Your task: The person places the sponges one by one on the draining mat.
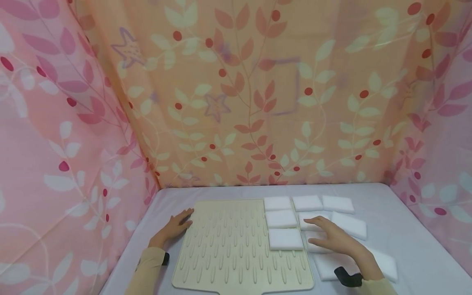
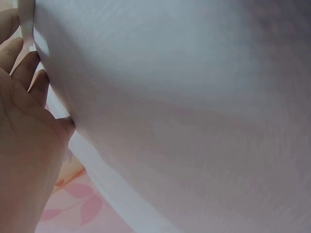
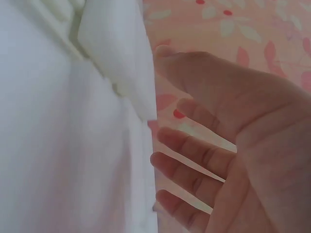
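A cream board (image 1: 228, 246) with rows of raised oval ridges lies flat on the table. Three white sponge blocks sit along its right side: a far one (image 1: 277, 203), a middle one (image 1: 281, 219) and a near one (image 1: 285, 239). My left hand (image 1: 172, 229) rests by the board's far left edge, fingertips at its rim, fingers fairly straight. Over the loose white blocks right of the board is my right hand (image 1: 333, 237), its thumb and fingers spread with nothing between them. It partly hides two blocks beneath. The right wrist view shows a white block (image 3: 116, 53) beside the thumb.
More white blocks lie right of the board, among them a far one (image 1: 338, 204), a tilted one (image 1: 349, 225) and a near one (image 1: 332, 266). White cloth covers the table (image 1: 416, 250). Floral curtains (image 1: 239, 123) enclose the back and both sides.
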Available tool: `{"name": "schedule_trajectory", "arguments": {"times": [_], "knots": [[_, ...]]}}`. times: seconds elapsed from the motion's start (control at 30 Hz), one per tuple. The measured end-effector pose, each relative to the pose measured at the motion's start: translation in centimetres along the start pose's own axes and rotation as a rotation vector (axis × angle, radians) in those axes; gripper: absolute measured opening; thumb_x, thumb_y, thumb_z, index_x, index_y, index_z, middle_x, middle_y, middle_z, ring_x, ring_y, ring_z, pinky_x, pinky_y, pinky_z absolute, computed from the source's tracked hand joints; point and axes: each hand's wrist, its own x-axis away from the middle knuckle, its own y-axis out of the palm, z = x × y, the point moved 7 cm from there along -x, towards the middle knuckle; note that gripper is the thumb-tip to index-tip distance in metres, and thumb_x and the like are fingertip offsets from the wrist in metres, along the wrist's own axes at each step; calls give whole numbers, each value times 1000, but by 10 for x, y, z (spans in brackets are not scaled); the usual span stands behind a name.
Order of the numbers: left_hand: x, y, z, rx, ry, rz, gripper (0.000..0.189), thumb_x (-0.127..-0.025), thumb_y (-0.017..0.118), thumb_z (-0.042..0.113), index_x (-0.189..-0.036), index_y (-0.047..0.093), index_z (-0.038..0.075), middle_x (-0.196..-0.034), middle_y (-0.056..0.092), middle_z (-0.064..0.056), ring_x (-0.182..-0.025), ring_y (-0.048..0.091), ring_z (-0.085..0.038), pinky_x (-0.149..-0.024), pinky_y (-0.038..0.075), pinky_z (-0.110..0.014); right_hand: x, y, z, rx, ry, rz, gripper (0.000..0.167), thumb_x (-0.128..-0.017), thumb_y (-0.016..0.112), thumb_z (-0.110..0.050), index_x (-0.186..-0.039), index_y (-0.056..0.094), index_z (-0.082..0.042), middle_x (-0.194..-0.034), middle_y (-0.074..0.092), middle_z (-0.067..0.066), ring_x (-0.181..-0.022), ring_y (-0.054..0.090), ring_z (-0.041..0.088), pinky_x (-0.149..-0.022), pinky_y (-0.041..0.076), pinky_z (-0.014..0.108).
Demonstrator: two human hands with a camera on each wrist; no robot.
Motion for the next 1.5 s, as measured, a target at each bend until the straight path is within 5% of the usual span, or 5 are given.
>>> {"name": "schedule_trajectory", "arguments": {"times": [0.53,0.77,0.97,1.27,1.5], "knots": [[-1,2,-5,6,-1,-3,57,-93,54,28,-143,36,7,-146,31,-21,-138,18,-43,-102,-1,-70,50,-35,45,103,112,84,56,-78,72,-38,-124,58,-8,-115,58,1,-105,54,22,-83,47,44],[-3,2,-6,16,1,-3,57,-94,53,28,-143,35,6,-147,31,-21,-138,18,-43,-102,-2,-70,68,-41,61,92,166,81,58,-76,74,-36,-123,57,-6,-117,58,10,-105,52,36,-83,43,57],[-2,2,-7,4,3,-1,57,-93,54,28,-142,36,6,-146,32,-21,-137,19,-43,-102,-1,-70,82,-45,68,101,190,102,57,-73,77,-35,-118,60,-5,-113,58,13,-101,51,33,-80,43,59],[0,0,-1,-4,9,2,56,-94,53,26,-142,35,3,-146,31,-23,-136,19,-45,-102,-1,-70,104,-47,82,187,152,183,55,-66,82,-30,-113,62,-6,-109,59,10,-97,48,4,-75,45,28],[1,-1,2,0,5,5,55,-94,52,24,-142,34,3,-145,31,-24,-136,19,-45,-102,-1,-70,116,-48,87,180,161,192,56,-66,82,-27,-112,61,-1,-110,58,18,-93,52,18,-73,45,56]]}}
